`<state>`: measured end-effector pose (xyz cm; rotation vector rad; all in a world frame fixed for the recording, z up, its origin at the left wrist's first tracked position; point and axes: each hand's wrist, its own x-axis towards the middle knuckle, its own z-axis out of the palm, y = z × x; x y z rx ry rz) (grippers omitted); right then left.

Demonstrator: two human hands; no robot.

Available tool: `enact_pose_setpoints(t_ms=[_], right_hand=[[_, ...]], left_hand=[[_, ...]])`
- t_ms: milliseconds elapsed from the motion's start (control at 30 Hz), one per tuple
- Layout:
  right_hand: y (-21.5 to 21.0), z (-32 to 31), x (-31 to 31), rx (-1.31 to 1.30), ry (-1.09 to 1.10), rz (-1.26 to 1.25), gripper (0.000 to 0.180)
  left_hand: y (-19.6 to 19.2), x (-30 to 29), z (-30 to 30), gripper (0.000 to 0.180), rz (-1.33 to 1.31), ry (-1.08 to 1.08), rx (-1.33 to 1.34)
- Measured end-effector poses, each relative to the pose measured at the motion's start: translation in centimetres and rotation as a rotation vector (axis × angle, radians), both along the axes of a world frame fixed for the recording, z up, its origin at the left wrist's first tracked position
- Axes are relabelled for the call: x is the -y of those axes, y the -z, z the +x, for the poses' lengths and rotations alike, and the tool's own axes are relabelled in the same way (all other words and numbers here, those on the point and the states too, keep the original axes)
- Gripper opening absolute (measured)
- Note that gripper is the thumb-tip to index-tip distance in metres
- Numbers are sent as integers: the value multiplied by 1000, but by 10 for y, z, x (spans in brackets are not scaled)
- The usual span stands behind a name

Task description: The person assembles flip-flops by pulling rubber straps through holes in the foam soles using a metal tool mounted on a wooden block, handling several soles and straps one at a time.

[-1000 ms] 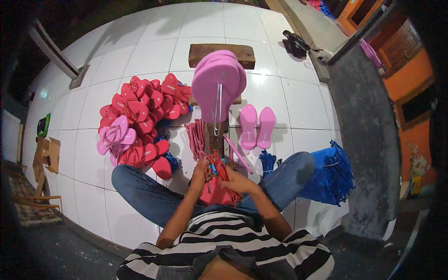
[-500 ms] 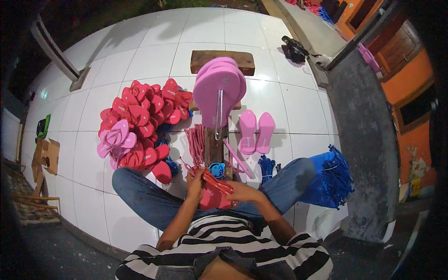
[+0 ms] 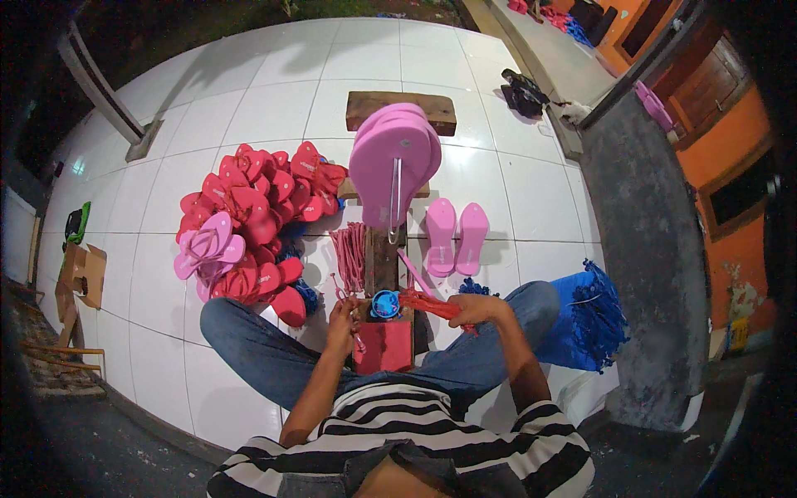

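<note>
Floor tiles (image 3: 249, 108): glossy white ceramic; sandals (image 3: 249, 220): matt foam rubber, red and pink; block (image 3: 401, 109): rough brown wood; jeans (image 3: 274, 353): blue denim cloth

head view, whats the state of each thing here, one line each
left hand: gripping a red strap end
right hand: closed on red straps
red sole: flat on the jig
pink soles stack: piled on the stand
red sandals: heaped on the floor
</note>
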<state>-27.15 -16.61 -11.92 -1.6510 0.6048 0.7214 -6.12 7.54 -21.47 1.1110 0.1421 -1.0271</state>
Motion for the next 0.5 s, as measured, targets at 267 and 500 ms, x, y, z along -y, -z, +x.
enact_pose_setpoints(t_ms=[267, 500], right_hand=[[-3, 3, -18, 58, 142, 87, 31], [8, 8, -31, -135, -153, 232, 28]], left_hand=[[23, -3, 5, 12, -101, 120, -10], [10, 1, 2, 12, -73, 156, -10]])
